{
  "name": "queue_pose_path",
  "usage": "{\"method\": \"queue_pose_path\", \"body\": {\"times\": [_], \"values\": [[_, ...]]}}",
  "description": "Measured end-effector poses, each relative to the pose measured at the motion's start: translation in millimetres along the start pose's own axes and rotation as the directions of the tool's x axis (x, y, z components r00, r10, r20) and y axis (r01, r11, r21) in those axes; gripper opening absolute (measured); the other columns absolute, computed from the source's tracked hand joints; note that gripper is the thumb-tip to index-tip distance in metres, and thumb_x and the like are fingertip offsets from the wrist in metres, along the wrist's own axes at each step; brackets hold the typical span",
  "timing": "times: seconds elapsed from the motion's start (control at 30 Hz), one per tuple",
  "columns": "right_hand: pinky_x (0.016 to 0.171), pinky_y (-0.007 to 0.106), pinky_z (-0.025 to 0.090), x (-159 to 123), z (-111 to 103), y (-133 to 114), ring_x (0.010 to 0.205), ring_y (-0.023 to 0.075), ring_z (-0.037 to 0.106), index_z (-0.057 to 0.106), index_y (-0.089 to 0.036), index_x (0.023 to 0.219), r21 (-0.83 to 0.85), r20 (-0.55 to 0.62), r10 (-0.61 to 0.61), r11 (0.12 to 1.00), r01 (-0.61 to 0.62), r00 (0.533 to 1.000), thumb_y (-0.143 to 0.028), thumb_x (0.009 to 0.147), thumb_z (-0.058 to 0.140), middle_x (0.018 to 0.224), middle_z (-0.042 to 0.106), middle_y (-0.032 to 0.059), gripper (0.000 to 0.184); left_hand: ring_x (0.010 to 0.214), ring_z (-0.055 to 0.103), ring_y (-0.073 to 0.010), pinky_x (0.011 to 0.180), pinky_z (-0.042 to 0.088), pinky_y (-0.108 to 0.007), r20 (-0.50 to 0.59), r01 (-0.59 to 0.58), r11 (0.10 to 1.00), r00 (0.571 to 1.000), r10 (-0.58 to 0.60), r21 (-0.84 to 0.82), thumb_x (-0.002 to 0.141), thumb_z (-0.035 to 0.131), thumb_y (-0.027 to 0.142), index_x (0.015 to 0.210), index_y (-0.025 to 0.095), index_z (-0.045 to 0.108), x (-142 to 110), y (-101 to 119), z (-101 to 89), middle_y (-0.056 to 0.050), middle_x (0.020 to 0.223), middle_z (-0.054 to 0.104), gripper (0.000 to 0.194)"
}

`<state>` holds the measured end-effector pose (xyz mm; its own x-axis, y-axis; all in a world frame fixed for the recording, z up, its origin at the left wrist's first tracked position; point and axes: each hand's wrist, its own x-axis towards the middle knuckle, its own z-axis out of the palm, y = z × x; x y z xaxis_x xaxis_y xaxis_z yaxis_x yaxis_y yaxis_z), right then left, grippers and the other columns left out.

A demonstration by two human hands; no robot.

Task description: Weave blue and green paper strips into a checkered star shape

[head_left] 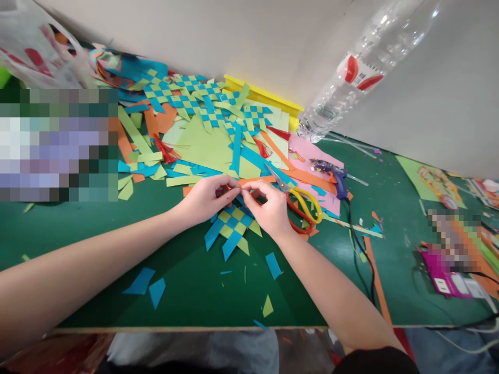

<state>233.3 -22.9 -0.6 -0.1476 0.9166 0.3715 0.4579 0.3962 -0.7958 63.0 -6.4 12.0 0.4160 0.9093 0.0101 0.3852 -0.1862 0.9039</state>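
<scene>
My left hand [211, 196] and my right hand [268, 206] meet at the fingertips over the green table. Both are closed in a pinch; whatever lies between the fingertips is too small to make out. Just below them rests a woven paper piece [235, 223] in blue and light green checks, with pointed strip ends facing me; its upper part is hidden by my fingers. Scissors [298, 200] with yellow and red handles lie beside my right hand, blades partly apart. Behind my hands are orange strips [257, 180] and a blue paper strip [237, 148].
Several woven paper pieces [187, 96] are heaped at the back near red tassels [166, 149]. A clear plastic bottle [351, 72] leans at the wall. A blue glue gun [337, 179] trails a black cord. Paper scraps [139, 281] lie in front; a plastic bag [42, 52] stands left.
</scene>
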Motion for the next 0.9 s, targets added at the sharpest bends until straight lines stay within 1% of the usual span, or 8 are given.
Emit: {"method": "queue_pose_path", "body": {"times": [0.23, 0.4, 0.5, 0.67, 0.9], "values": [[0.061, 0.026, 0.051, 0.0, -0.9, 0.1, 0.064, 0.0114, 0.060, 0.062, -0.019, 0.085, 0.039, 0.022, 0.035, 0.999, -0.036, 0.999, -0.024, 0.082, 0.055, 0.082, 0.067, 0.0025, 0.010, 0.053, 0.053, -0.0093, 0.049, 0.041, -0.020, 0.002, 0.009, 1.000, 1.000, -0.009, -0.006, 0.086, 0.051, 0.033, 0.087, 0.015, 0.060, 0.5, -0.1, -0.2, 0.000, 0.063, 0.058, 0.020], [0.061, 0.026, 0.051, -0.6, -0.4, 0.5, 0.061, 0.0110, 0.058, 0.063, -0.019, 0.084, 0.000, -0.021, -0.010, 1.000, 0.010, 1.000, -0.025, 0.079, 0.059, 0.079, 0.067, 0.0012, 0.009, 0.051, 0.053, -0.0092, 0.049, 0.041, -0.021, 0.002, 0.012, 1.000, 1.000, -0.012, -0.003, 0.086, 0.050, 0.033, 0.086, 0.015, 0.060, 0.5, 2.2, -0.5, 0.000, 0.062, 0.058, 0.020], [0.062, 0.026, 0.050, -0.9, -0.3, -0.6, 0.062, 0.0106, 0.058, 0.064, -0.018, 0.084, -0.017, -0.036, -0.030, 0.999, 0.030, 0.999, -0.025, 0.080, 0.058, 0.079, 0.067, 0.0014, 0.009, 0.053, 0.054, -0.0096, 0.051, 0.042, -0.021, 0.004, 0.010, 1.000, 1.000, -0.010, -0.016, 0.086, 0.050, 0.034, 0.087, 0.015, 0.060, 0.6, 2.2, -0.3, 0.000, 0.062, 0.058, 0.021], [0.063, 0.026, 0.050, -1.0, -1.4, -3.2, 0.066, 0.0110, 0.059, 0.064, -0.019, 0.084, -0.037, -0.028, -0.033, 0.999, 0.032, 0.999, -0.025, 0.082, 0.056, 0.080, 0.067, 0.0010, 0.010, 0.055, 0.054, -0.0102, 0.052, 0.043, -0.022, 0.008, 0.005, 1.000, 1.000, -0.005, -0.030, 0.086, 0.050, 0.036, 0.087, 0.015, 0.061, 0.7, 0.7, -0.8, 0.000, 0.062, 0.058, 0.024], [0.061, 0.027, 0.051, -1.5, -1.7, -0.2, 0.063, 0.0116, 0.060, 0.064, -0.020, 0.084, -0.019, -0.013, -0.010, 1.000, 0.009, 1.000, -0.028, 0.081, 0.058, 0.079, 0.069, 0.0010, 0.011, 0.053, 0.055, -0.0105, 0.051, 0.043, -0.021, 0.005, 0.006, 1.000, 1.000, -0.006, -0.023, 0.085, 0.051, 0.036, 0.086, 0.016, 0.061, 0.1, 1.4, -1.4, 0.000, 0.062, 0.059, 0.022]]}}
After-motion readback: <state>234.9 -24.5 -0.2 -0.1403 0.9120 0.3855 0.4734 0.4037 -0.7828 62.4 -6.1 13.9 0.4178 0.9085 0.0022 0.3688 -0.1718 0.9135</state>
